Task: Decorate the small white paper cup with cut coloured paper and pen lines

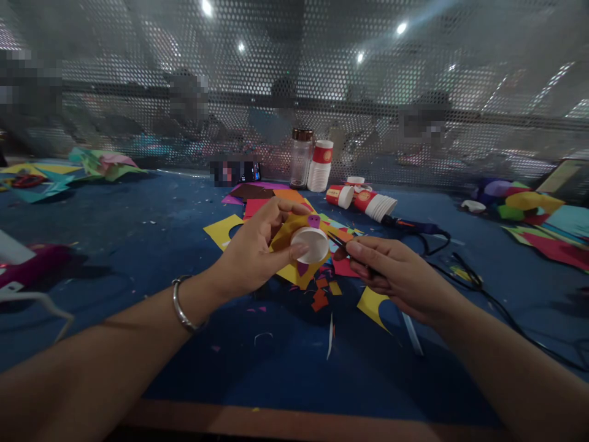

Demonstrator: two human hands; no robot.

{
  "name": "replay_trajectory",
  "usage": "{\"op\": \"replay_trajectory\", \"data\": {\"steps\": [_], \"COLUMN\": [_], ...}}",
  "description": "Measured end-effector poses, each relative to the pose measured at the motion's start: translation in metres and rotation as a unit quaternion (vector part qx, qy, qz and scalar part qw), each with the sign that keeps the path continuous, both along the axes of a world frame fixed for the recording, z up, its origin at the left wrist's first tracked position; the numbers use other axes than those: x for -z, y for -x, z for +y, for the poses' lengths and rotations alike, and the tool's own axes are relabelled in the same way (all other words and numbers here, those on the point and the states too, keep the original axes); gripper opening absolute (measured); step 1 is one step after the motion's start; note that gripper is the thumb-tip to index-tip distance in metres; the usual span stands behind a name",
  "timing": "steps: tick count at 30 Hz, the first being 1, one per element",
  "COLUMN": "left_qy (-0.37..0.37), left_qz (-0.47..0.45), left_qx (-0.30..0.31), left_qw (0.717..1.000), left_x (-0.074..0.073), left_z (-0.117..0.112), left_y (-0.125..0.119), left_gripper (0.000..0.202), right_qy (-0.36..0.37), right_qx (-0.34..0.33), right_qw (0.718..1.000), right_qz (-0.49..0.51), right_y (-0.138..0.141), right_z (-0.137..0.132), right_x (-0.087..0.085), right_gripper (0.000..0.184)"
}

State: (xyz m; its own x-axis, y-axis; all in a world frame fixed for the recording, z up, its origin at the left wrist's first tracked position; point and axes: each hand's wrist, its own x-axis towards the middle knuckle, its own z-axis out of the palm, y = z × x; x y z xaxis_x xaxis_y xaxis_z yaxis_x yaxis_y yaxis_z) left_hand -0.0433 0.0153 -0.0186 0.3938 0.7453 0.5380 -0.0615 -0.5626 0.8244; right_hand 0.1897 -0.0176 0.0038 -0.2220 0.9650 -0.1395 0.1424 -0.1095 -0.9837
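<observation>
- While my L hand [257,245] grips a round white paper cup [317,245], thumb inside its mouth, my R hand [391,264] pinches a slim black pointed tool [339,241]; can't tell if its tips are apart.
- Cup's mid-view, up off the flat blue tabletop [230,374], w/ bright yellow paper [289,229] behind or around it.
- To do it well, I'd say: steady rim, light squeeze, small tool moves, L thumb clear of tips.
- Cup's mouth faces me; long axis prob. runs away from me, depth hidden.
- Tool slants, tips pointing L & away, just beside the R rim; contact unclear.
</observation>
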Motion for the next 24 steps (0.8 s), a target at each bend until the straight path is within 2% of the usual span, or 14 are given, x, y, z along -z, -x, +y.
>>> {"op": "replay_trajectory", "data": {"steps": [6,16,24], "left_qy": [0.014,0.024,0.029], "left_qz": [0.004,0.027,0.047], "left_qx": [0.036,0.034,0.041], "left_qw": [0.999,0.999,0.998], "left_x": [0.0027,0.0034,0.0019], "left_z": [-0.0015,-0.0052,-0.0076], "left_y": [-0.0032,-0.0054,-0.0051], "left_gripper": [0.037,0.039,0.039], "right_qy": [-0.005,-0.035,-0.049], "right_qx": [-0.014,-0.037,-0.046], "right_qw": [1.000,0.997,0.997], "right_qz": [-0.011,-0.050,-0.036], "right_y": [-0.0009,-0.0002,0.0003], "right_z": [0.0001,-0.0008,-0.0007], "right_x": [0.0009,-0.0006,-0.0005], "right_gripper": [0.062,0.059,0.054]}}
